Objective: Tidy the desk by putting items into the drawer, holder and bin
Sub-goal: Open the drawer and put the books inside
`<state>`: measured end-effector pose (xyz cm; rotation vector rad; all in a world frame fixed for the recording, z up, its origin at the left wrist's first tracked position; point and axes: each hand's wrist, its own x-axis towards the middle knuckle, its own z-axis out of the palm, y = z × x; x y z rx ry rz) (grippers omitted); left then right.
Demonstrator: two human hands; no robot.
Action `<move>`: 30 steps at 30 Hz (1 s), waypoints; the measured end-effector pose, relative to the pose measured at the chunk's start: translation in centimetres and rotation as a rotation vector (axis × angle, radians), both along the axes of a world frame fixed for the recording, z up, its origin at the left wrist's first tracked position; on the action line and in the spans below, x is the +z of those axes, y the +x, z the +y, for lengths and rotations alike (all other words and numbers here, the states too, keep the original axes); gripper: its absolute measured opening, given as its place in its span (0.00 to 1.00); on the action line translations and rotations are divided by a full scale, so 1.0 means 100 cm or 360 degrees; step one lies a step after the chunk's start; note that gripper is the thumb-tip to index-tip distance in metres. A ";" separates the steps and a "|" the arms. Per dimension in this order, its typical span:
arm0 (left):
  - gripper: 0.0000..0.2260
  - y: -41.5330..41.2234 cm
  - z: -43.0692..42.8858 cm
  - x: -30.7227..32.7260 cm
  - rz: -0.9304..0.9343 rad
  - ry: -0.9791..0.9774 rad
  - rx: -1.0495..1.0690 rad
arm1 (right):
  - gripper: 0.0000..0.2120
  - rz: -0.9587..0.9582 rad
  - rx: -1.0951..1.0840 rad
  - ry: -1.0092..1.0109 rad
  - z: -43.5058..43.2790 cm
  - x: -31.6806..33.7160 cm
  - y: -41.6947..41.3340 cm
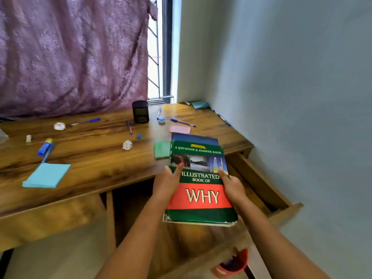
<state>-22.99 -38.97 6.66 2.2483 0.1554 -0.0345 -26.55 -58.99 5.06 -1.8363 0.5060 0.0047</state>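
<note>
My left hand [165,182] and right hand [234,188] pinch the green book [201,196] by its sides, thumbs on top; the blue book [195,138] beneath may slip out short of the open drawer [261,178] just right of my fingers.

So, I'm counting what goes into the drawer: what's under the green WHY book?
A blue cover sticks out past the far edge of the green WHY book. Its remainder, and anything lower, is covered. The left hand and right hand grip the book's sides.
</note>
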 end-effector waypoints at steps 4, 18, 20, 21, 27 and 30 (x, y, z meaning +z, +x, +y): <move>0.25 -0.026 -0.043 -0.029 0.0407 0.0244 -0.0196 | 0.21 0.0404 0.0040 -0.0018 -0.049 -0.017 -0.027; 0.17 -0.062 -0.072 -0.079 0.0963 -0.0127 0.0009 | 0.12 0.0806 0.0331 -0.0281 -0.075 -0.037 -0.033; 0.19 -0.054 -0.077 -0.080 0.0989 -0.0249 0.0042 | 0.12 0.0838 0.0314 -0.0212 -0.077 -0.038 -0.026; 0.19 -0.050 -0.080 -0.081 0.0994 -0.0278 0.0065 | 0.13 0.0839 0.0292 -0.0184 -0.078 -0.040 -0.022; 0.10 -0.028 -0.103 -0.096 0.0985 -0.0484 0.0076 | 0.18 0.0730 0.0235 -0.0351 -0.091 -0.048 0.019; 0.12 -0.020 -0.112 -0.107 0.1003 -0.0586 0.0112 | 0.18 0.0700 0.0250 -0.0579 -0.099 -0.047 0.035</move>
